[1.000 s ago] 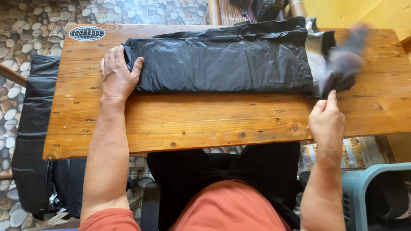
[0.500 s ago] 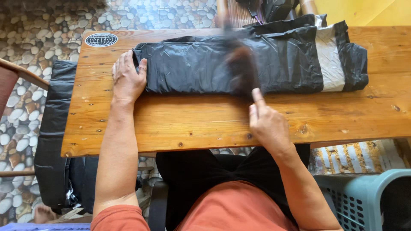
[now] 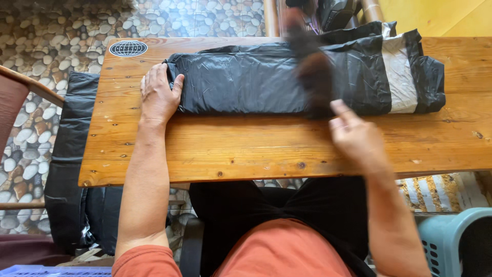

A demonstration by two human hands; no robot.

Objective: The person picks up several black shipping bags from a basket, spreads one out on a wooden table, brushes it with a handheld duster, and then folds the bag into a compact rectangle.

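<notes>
**Two hands work a folded black plastic sheet on a wooden bench**

Seen from above, looking down the person's own body. Nearest the viewer are an orange top and dark lap, with both bare forearms reaching forward over the near edge of the wooden bench.

The right hand hovers just above the bench, fingers closed around a dark brush-like tool. The tool is blurred by motion, so its exact shape cannot be told. It extends away from the grip and crosses over the folded black plastic sheet.

The left hand lies flat, palm down, fingers spread. It holds nothing but presses on the sheet's left end, well to the left of the right hand's grip.

The sheet lies lengthwise across the far half of the bench, just beyond both hands. A pale grey band crosses it to the right of the grip, near its crumpled right end.

Left of the bench, more black plastic hangs toward a pebble-patterned floor. A light blue basket sits at the near right.

Risk, as a judgement: a hard stroke could drag or bunch the thin plastic if the left hand's pressure slips, undoing the neat fold.
</notes>
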